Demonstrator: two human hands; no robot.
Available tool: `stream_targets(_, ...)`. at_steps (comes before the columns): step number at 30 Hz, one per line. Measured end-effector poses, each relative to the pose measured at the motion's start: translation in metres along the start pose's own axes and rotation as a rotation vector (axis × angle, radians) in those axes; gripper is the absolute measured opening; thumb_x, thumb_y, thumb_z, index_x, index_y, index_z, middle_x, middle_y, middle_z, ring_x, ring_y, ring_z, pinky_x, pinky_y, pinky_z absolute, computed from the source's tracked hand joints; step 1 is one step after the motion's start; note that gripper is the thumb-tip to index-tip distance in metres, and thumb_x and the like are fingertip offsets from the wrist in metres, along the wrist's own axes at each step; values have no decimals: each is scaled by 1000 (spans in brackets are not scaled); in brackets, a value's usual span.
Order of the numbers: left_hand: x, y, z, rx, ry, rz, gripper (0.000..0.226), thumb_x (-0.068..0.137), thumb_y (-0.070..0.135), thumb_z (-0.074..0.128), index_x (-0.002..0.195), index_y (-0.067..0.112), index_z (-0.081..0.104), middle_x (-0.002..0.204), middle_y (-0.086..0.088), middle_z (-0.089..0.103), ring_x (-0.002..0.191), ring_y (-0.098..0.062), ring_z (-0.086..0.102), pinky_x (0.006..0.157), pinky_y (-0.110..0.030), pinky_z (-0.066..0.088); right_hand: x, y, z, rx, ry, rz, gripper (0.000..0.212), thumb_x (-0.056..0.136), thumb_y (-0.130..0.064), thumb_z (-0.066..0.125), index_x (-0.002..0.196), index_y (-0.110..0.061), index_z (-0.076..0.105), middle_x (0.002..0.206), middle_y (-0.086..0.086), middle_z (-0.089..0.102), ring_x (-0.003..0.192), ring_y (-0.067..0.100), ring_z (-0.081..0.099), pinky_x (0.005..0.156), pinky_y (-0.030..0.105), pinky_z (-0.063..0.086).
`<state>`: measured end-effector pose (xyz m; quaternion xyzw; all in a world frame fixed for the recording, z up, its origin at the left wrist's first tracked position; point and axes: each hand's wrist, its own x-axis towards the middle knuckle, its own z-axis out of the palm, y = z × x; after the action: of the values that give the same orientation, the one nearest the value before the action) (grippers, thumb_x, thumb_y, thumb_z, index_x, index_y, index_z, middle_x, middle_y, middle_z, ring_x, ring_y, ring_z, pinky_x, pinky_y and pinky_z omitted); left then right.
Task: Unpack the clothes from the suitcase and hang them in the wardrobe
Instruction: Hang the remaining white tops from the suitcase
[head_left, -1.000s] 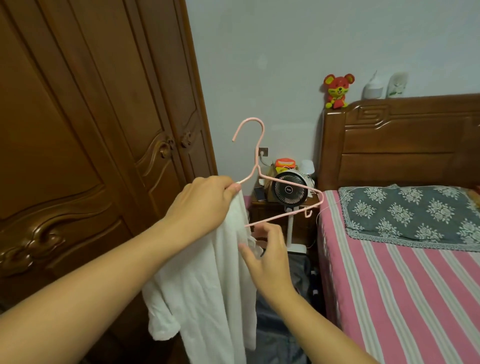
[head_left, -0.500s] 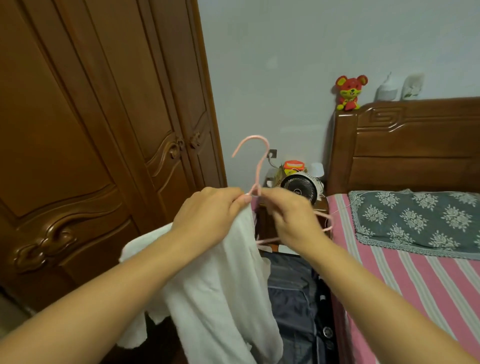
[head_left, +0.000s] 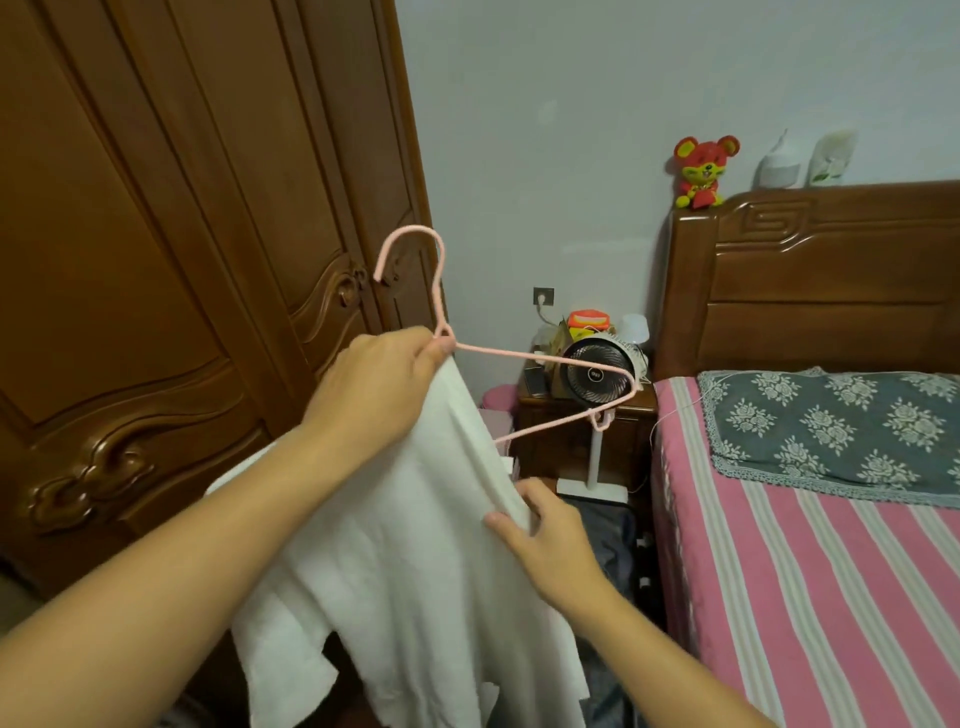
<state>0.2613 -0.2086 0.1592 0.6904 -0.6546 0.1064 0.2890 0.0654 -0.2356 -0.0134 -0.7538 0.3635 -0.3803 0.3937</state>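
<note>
My left hand (head_left: 379, 384) grips the neck of a pink wire hanger (head_left: 540, 358) together with the top of a white garment (head_left: 410, 561). The hanger's hook points up and its right arm sticks out bare toward the bed. The garment hangs down from my left hand. Lower down, my right hand (head_left: 550, 540) pinches the garment's right edge. Below my hands lies the dark suitcase (head_left: 608, 540), mostly hidden by the cloth. The brown wooden wardrobe (head_left: 171, 249) fills the left side with its doors closed.
A bed with a pink striped sheet (head_left: 810, 582) and a grey floral pillow (head_left: 841, 426) stands on the right. A nightstand (head_left: 576, 431) with a small fan (head_left: 597, 369) sits between wardrobe and bed. A red toy (head_left: 701, 171) sits on the headboard.
My right hand has left the hanger's neck and dropped to the garment's right edge. The hanger's right arm shows bare again. My left hand keeps its grip.
</note>
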Motion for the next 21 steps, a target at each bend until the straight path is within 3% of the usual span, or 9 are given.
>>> stream_targets(3,-5,-52,-20,-4,-9,88,38,101,56,41,90,29,66,74,8,66,75,-25,66,63,-40,51,2,26,-55,-449,-221,-163,10,89,-47,60,90,-37,60,91,-21,61,101,4,55,113,41,30)
stream_targets(4,-12,-68,-26,1,-62,132,42,100,61,39,90,31,66,74,11,67,75,-19,67,63,-39,50,8,39,-76,-632,-231,-229,4,89,-33,59,92,-35,60,94,-20,63,102,5,57,119,46,22)
stream_targets(6,-29,-85,-27,132,-184,249,54,97,69,30,96,33,70,84,13,72,77,-11,69,62,-37,54,25,50,-113,-885,-151,-411,35,74,-2,51,96,-27,63,107,-10,64,110,14,59,119,52,22)
stream_targets(8,-43,-84,-16,223,-179,351,48,100,62,32,106,35,72,94,15,75,80,-7,71,60,-34,57,41,26,-127,-681,-92,-352,40,75,3,48,99,-25,63,117,-12,61,117,15,56,114,41,34)
stream_targets(11,-44,-66,-7,125,-67,291,38,102,52,37,101,34,70,93,15,73,80,-6,69,61,-36,56,56,-19,-117,-322,150,-366,27,89,-15,49,111,-24,61,124,-19,53,123,6,49,103,25,38)
stream_targets(14,-38,-54,-9,-53,21,145,36,101,52,39,95,31,68,83,13,69,76,-6,64,65,-38,52,62,-30,-100,-396,-51,-430,30,102,-39,47,126,-21,50,118,-7,59,113,4,56,98,21,43)
stream_targets(16,-37,-44,-6,-82,18,123,37,100,53,40,98,31,70,83,13,70,78,-6,64,68,-38,52,67,-33,-92,-556,-176,-417,41,102,-56,31,111,-23,53,94,-7,65,87,13,63,80,36,51)
stream_targets(18,-33,-37,-2,-107,34,96,41,98,57,38,100,33,71,86,13,71,81,-8,66,71,-39,53,75,-38,-87,-686,-137,-479,34,104,-48,31,96,-23,53,84,-3,65,76,25,62,67,42,49)
stream_targets(21,-25,-28,-1,-87,59,88,46,96,58,34,100,32,72,87,10,73,83,-14,67,72,-41,53,81,-51,-83,-638,-53,-560,24,105,-40,34,92,-25,48,80,-3,63,69,26,58,61,42,46)
